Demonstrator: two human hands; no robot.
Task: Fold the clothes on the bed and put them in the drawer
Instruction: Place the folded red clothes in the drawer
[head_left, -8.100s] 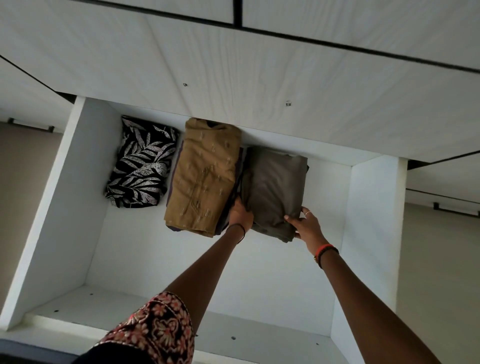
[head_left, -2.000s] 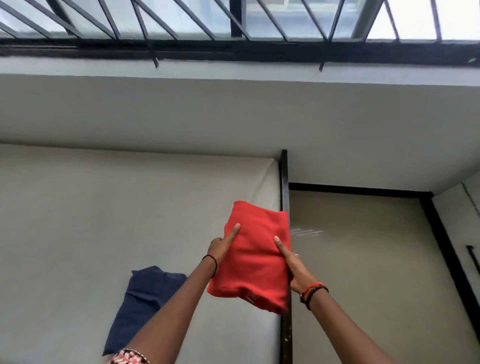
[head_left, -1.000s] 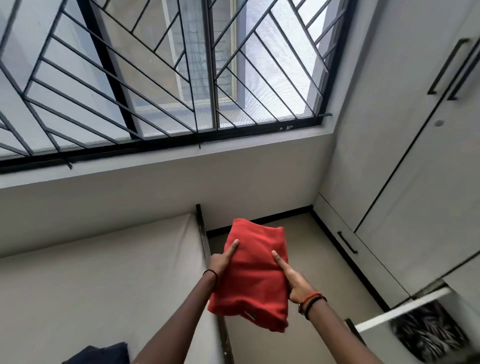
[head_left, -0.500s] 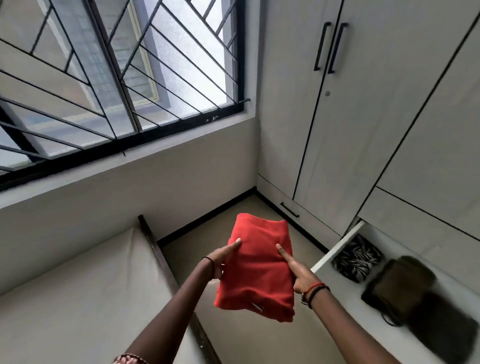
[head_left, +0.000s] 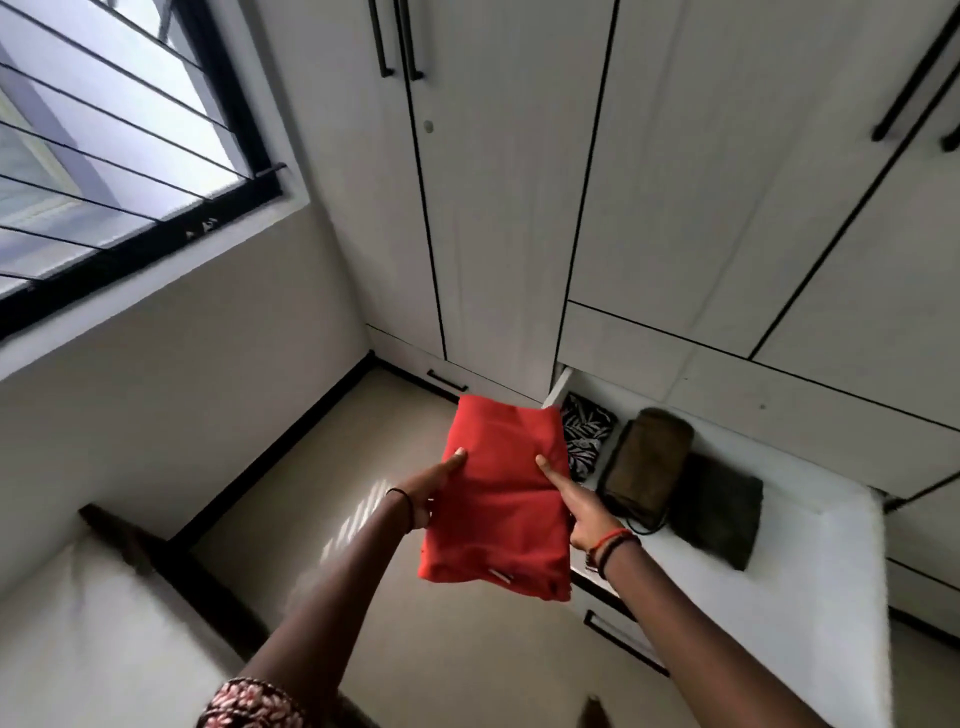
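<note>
A folded red garment (head_left: 498, 493) is held in the air between both hands, above the floor and just left of the open white drawer (head_left: 831, 561). My left hand (head_left: 434, 486) grips its left edge, thumb on top. My right hand (head_left: 574, 501) grips its right edge. Three folded items lie in a row inside the drawer: a black-and-white leaf-print piece (head_left: 587, 434), a brown one (head_left: 647, 462) and a dark grey one (head_left: 719, 512). The red garment overlaps the drawer's near left corner in the view.
White wardrobe doors with black handles (head_left: 519, 182) rise behind the drawer. The bed with its dark wooden frame (head_left: 171, 561) sits at lower left. A barred window (head_left: 104, 156) is at upper left. Bare beige floor (head_left: 337, 493) lies between bed and wardrobe.
The view has swung right from the bed and window toward the wardrobe. The red garment, still held in both hands, now sits beside the open drawer, which is in fuller view.
</note>
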